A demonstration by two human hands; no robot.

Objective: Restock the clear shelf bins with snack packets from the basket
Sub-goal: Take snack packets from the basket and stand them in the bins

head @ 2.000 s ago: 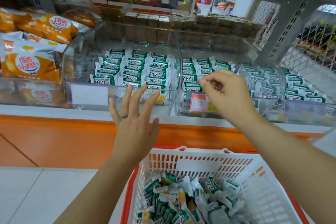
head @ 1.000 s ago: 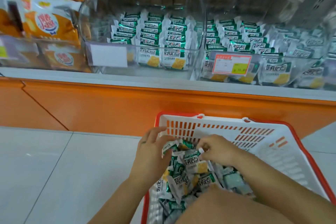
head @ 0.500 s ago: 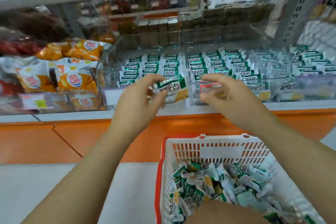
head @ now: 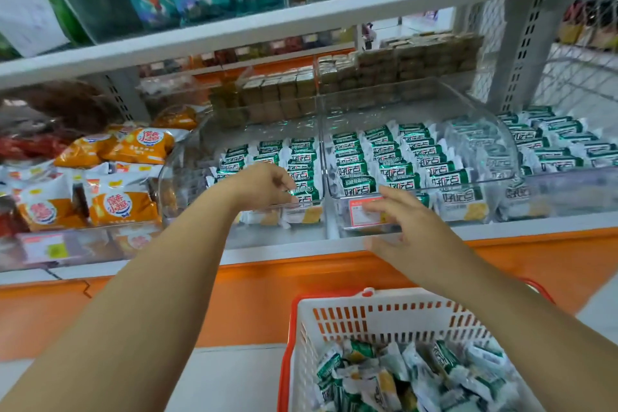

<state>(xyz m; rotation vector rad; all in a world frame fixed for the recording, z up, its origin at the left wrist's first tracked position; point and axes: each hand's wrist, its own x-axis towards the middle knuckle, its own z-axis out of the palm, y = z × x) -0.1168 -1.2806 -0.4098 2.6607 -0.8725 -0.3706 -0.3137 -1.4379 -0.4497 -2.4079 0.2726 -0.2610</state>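
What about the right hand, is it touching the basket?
Apart. Head view: the right hand is up by the bins, orange panel showing between it and the basket.

You see green-and-white snack packets [head: 394, 157] standing in tidy rows inside the clear shelf bins [head: 384, 110] far from you, and more lying in a loose heap in the white, red-rimmed basket [head: 368, 308] near you on the right.

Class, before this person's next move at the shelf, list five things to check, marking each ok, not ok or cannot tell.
1. Left hand clear of green packet at left bin front: cannot tell.
2. Right hand holds nothing: ok.
3. Basket has packets to draw on: ok.
4. Left bin has room at its left side: ok.
5. Price tag unobstructed: not ok, the right hand covers part.
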